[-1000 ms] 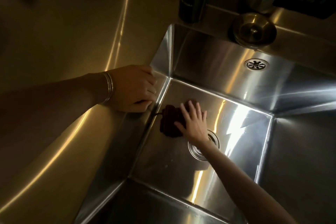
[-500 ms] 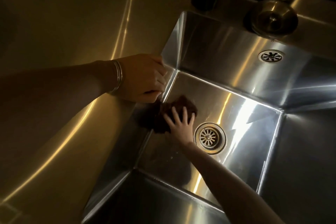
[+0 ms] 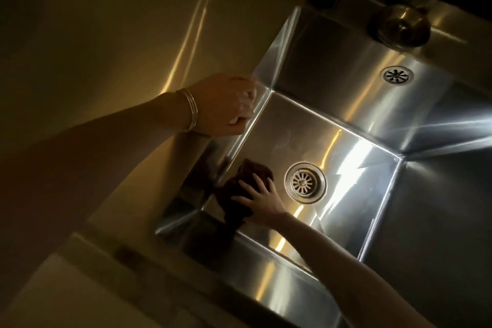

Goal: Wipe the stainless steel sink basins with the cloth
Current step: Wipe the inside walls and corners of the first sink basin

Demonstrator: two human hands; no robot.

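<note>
Cloth (image 3: 253, 172), dark and bunched, lies on the floor of the stainless steel sink basin (image 3: 346, 157) at 9 o'clock of the drain strainer (image 3: 305, 182), near the near-left corner. Its long axis runs roughly 1 o'clock to 7 o'clock. The right hand (image 3: 262, 204) presses it down with straight, spread fingers; the left hand (image 3: 222, 105) sits at the basin's left rim, too blurred to tell its grip. Judged progress: wiping is mid-course on the floor, with the walls and any further basin remaining.
</note>
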